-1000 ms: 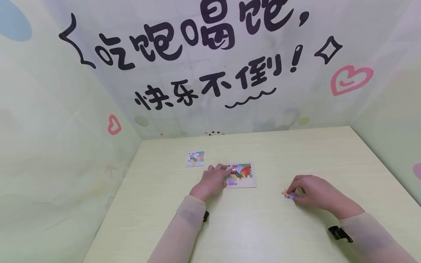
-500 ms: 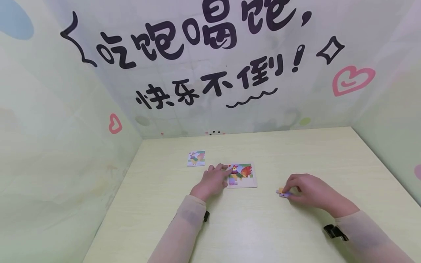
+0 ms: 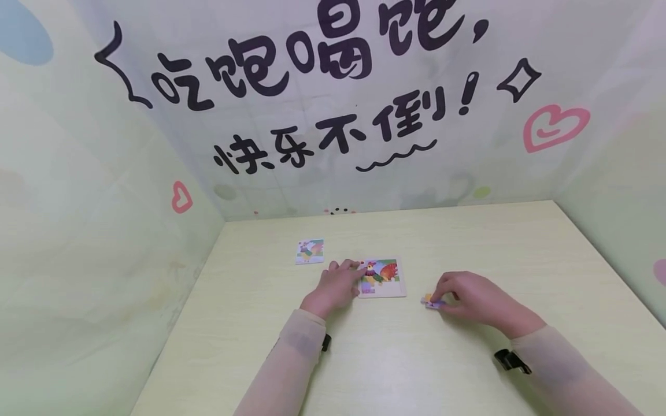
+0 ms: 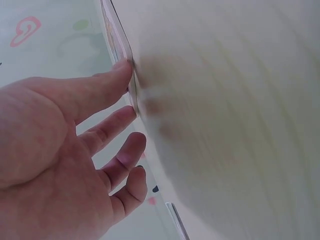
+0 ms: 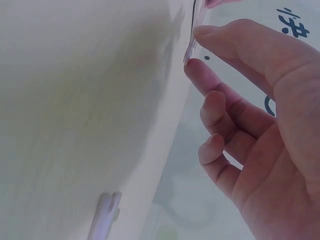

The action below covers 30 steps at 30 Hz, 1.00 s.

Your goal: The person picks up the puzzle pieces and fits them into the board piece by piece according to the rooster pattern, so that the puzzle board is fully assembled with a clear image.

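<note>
My left hand (image 3: 335, 288) touches the left side of a jigsaw puzzle board (image 3: 386, 292) with a colourful rooster picture. In the left wrist view, its thumb and a straight forefinger meet the edge of the board (image 4: 117, 35); the other fingers bend loosely. A bare pale area shows in the lower right of the picture. To the right of the board, my right hand (image 3: 470, 297) pinches a jigsaw piece (image 3: 433, 303), orange and lavender, between thumb and forefinger. Seen edge-on in the right wrist view, the piece (image 5: 190, 47) looks thin, its face mostly hidden.
A small rooster picture card (image 3: 309, 252) lies behind and left of the board. Low in the right wrist view, a flat lavender piece (image 5: 102, 220) lies on the table, not visible in the head view. Printed walls (image 3: 333, 190) border the light wood table (image 3: 374, 370).
My right hand has moved left with the pinched jigsaw piece, coming closer to the puzzle board. The left hand, board and card have stayed in place.
</note>
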Available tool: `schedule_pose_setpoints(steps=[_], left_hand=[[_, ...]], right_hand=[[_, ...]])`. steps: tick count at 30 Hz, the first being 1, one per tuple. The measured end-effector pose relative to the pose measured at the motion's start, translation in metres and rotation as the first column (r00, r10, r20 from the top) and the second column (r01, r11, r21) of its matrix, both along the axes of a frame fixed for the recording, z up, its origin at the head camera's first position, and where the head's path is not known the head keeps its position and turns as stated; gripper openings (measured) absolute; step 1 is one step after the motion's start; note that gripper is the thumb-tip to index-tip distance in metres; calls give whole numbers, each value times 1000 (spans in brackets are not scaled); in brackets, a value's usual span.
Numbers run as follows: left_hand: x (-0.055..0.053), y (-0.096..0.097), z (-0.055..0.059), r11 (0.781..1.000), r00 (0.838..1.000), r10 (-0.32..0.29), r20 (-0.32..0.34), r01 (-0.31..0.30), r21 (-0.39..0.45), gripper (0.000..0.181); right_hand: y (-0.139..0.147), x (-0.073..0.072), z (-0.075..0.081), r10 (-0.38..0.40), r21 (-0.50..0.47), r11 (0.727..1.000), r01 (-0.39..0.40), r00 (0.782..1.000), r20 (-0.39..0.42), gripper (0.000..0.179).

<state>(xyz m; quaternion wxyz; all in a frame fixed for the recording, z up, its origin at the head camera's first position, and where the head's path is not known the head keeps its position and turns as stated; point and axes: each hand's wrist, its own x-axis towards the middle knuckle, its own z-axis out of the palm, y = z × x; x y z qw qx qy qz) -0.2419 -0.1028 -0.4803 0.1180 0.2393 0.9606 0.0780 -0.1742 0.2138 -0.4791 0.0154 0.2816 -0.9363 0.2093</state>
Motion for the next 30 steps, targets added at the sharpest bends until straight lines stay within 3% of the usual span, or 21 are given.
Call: schedule_pose_setpoints(steps=[9, 30], left_hand=[[1, -2, -1, 1000, 1000, -1, 2, 1, -1, 58], [0, -2, -1, 1000, 1000, -9, 0, 9, 7, 58]], right_hand=[[-16, -8, 4, 42, -18, 999, -41, 999, 32, 14], [-40, -26, 2, 81, -32, 996, -81, 997, 6, 12]])
